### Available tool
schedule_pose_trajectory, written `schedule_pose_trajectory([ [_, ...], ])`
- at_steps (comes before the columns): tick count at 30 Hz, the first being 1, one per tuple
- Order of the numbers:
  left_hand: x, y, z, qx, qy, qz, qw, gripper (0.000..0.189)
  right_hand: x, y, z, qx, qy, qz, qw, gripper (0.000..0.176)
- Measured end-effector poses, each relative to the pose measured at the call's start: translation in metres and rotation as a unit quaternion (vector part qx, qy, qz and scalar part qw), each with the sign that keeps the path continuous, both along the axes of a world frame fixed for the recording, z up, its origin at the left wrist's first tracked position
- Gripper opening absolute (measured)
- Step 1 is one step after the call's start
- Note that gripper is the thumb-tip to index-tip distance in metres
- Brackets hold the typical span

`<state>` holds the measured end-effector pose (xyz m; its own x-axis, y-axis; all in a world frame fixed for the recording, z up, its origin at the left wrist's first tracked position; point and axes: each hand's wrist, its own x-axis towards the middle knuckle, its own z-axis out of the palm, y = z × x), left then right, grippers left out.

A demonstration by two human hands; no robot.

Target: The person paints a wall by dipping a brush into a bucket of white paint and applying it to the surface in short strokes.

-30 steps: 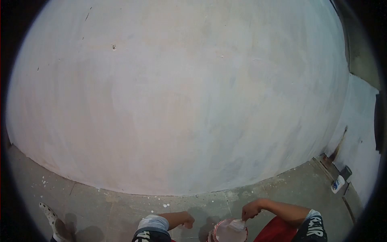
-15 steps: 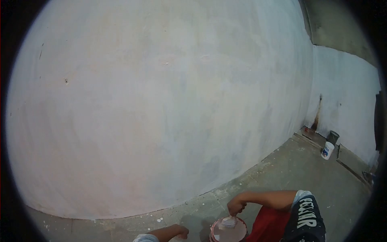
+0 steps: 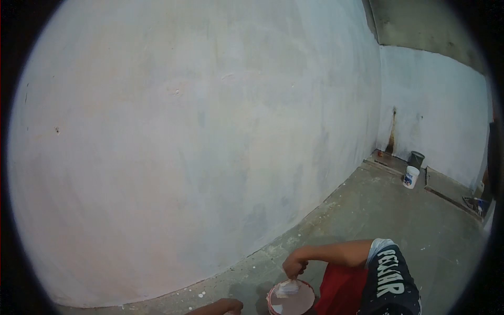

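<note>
My right hand [image 3: 295, 265] is closed at the rim of a round bucket [image 3: 269, 300] with a reddish edge. It grips what looks like a wide paintbrush [image 3: 287, 288], coated in white and hanging over pale pinkish-white paint [image 3: 302, 302]. My left hand [image 3: 230, 306] is low at the bottom edge, apart from the bucket on its left side. Its fingers curl in, and the frame cuts off part of it; whatever they hold, if anything, is hidden. Ahead stands a large wall [image 3: 173, 173] with patchy whitish paint.
White spots dot the grey floor [image 3: 352, 210]. In the far right corner stand a white paint bucket [image 3: 411, 177] and a dark bucket [image 3: 416, 159]. A low slab [image 3: 449, 184] and some tools [image 3: 475, 203] lie along the right wall. A brown stain [image 3: 391, 134] runs down that wall.
The view has turned a little to the right, so wall and corner shift left. The brush stays over the bucket in my right hand. Less of my left forearm shows.
</note>
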<state>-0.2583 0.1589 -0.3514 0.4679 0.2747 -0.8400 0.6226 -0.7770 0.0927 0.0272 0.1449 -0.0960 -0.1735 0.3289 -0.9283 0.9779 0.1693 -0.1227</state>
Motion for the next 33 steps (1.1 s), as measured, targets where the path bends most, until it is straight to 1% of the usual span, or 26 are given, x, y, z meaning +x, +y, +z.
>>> schedule_pose_trajectory([
  [2,0.004,-0.015,0.034,0.032,0.006,0.021,0.999,0.039,-0.001,0.0,0.0,0.0,-0.011,0.043,0.999,0.022],
  [3,0.004,-0.02,0.043,0.048,0.01,0.024,0.998,0.041,-0.001,0.0,0.0,0.001,-0.014,0.039,0.999,0.022],
  [5,0.011,-0.021,0.046,0.07,0.013,0.019,0.997,0.042,0.0,-0.001,-0.001,0.011,0.009,0.006,1.0,0.021],
  [7,0.012,-0.015,0.043,0.028,0.056,-0.027,0.998,0.042,0.001,0.001,-0.003,0.007,0.003,0.01,1.0,0.021],
  [8,0.013,-0.013,0.044,0.023,0.052,-0.022,0.998,0.042,0.0,0.001,-0.004,0.003,-0.001,0.017,1.0,0.021],
  [10,0.012,-0.015,0.046,0.032,0.021,0.007,0.999,0.042,0.002,0.0,-0.003,0.006,0.003,0.017,1.0,0.022],
  [11,0.01,-0.021,0.055,0.036,0.009,0.02,0.999,0.042,0.001,-0.001,-0.001,0.006,0.009,0.017,1.0,0.023],
  [12,0.008,-0.026,0.066,0.038,-0.007,0.032,0.999,0.042,0.001,-0.001,0.0,0.01,0.008,0.015,1.0,0.023],
  [14,0.003,-0.041,0.106,0.036,-0.045,0.068,0.996,0.042,0.0,-0.002,0.001,0.009,0.005,0.027,1.0,0.023],
  [15,0.003,-0.046,0.117,0.036,-0.066,0.078,0.994,0.043,0.001,-0.001,0.001,0.012,0.004,0.024,1.0,0.023],
  [16,0.002,-0.046,0.118,0.04,-0.087,0.076,0.992,0.043,0.002,0.0,0.001,0.002,0.019,0.028,0.999,0.024],
  [17,0.004,-0.038,0.101,0.042,-0.088,0.075,0.992,0.043,0.002,0.001,0.001,-0.008,0.033,0.032,0.999,0.025],
  [18,0.006,-0.025,0.067,0.045,-0.06,0.057,0.996,0.043,0.003,0.003,-0.003,-0.006,0.032,0.032,0.999,0.025],
  [19,0.005,-0.018,0.044,0.048,-0.031,0.04,0.998,0.043,0.004,0.004,-0.008,0.002,0.03,0.044,0.999,0.026],
  [20,0.001,-0.018,0.039,0.048,-0.033,0.04,0.997,0.043,0.004,0.005,-0.011,0.009,0.027,0.056,0.998,0.027],
  [22,-0.005,-0.019,0.028,0.043,-0.119,0.079,0.989,0.04,0.004,0.005,-0.015,0.017,0.015,0.049,0.999,0.028],
  [23,-0.002,-0.013,0.017,0.043,-0.12,0.078,0.989,0.04,0.003,0.005,-0.015,0.024,0.006,0.041,0.999,0.029],
  [24,0.005,-0.002,0.007,0.016,-0.032,0.047,0.998,0.037,0.004,0.006,-0.015,0.023,0.004,0.039,0.999,0.029],
  [25,0.012,0.0,0.01,-0.012,0.056,0.015,0.998,0.035,0.004,0.007,-0.014,0.012,0.016,0.045,0.999,0.029],
  [27,0.015,-0.005,0.016,-0.012,0.045,0.026,0.999,0.035,0.005,0.007,-0.013,-0.001,0.029,0.049,0.998,0.029],
  [30,0.017,-0.029,0.081,-0.009,0.018,0.066,0.998,0.036,0.001,0.002,-0.006,0.016,0.02,0.053,0.998,0.03],
  [31,0.017,-0.032,0.088,-0.008,0.009,0.08,0.997,0.036,0.0,0.002,-0.004,0.019,0.02,0.061,0.998,0.031],
  [32,0.017,-0.031,0.085,-0.007,0.008,0.08,0.997,0.036,0.0,0.001,-0.003,0.022,0.019,0.069,0.997,0.032],
  [33,0.016,-0.031,0.08,-0.005,-0.014,0.079,0.997,0.041,0.0,0.002,-0.003,0.022,0.019,0.069,0.997,0.032],
])
